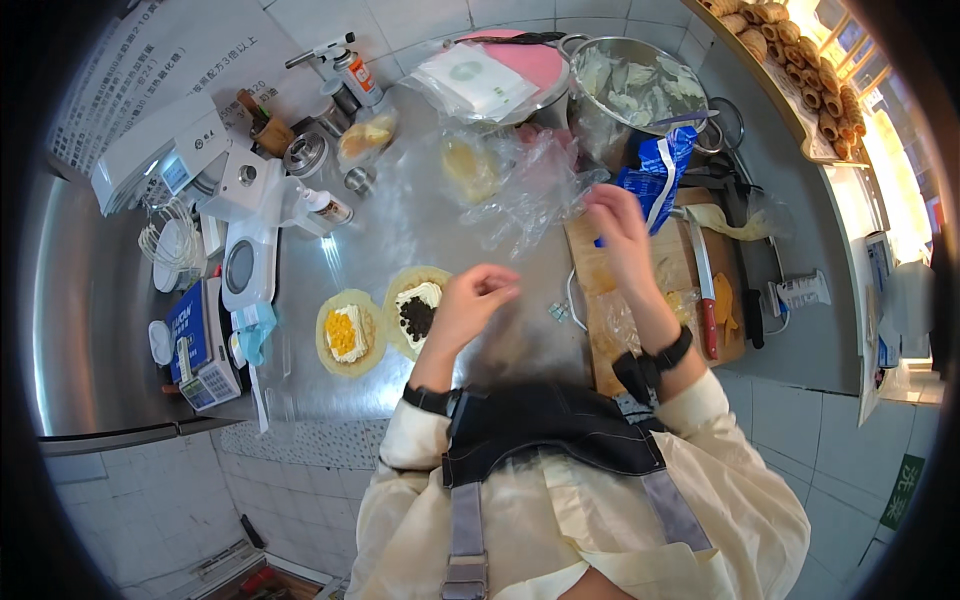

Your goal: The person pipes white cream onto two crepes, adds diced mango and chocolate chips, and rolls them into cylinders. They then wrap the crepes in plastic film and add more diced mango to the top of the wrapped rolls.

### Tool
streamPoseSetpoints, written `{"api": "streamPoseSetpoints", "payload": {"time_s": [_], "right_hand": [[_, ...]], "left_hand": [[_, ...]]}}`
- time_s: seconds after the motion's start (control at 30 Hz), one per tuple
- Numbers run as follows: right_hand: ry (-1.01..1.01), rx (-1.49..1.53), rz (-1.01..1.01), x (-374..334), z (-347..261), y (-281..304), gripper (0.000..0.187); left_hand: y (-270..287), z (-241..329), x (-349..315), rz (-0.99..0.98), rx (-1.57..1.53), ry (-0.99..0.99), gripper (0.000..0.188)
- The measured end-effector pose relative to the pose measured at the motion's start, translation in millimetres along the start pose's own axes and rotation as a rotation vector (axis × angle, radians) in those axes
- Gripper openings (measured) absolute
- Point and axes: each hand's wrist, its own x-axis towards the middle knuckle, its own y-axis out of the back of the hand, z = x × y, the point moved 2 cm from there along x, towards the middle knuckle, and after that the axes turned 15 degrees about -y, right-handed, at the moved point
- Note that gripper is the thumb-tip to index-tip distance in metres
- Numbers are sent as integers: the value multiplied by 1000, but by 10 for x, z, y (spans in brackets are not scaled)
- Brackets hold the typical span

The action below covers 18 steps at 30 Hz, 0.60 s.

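Lying on the bench (pixel 310 392) just left of the left hand (pixel 482 302), the round, dark-crumbed wrapper (pixel 416 316) sits far nearer it than the right hand (pixel 624 235), whose loose, open fingers are beside the blue packet (pixel 660 172). The left fingers curl; whether they pinch anything, I cannot tell.

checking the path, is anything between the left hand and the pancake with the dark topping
Nothing visible: the left hand is right by the pancake with the dark topping, hiding part of its right side here. The yellow-topped pancake lies on its other side.
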Motion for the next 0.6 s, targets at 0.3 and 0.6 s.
{"api": "streamPoseSetpoints", "payload": {"time_s": [0.3, 0.6], "right_hand": [[142, -844, 97, 1535, 638, -256, 16], [278, -291, -585, -1058, -245, -1351, 20]], "left_hand": [[260, 57, -848, 136, -200, -157, 37], [363, 335, -1027, 181, -53, -267, 47]]}}
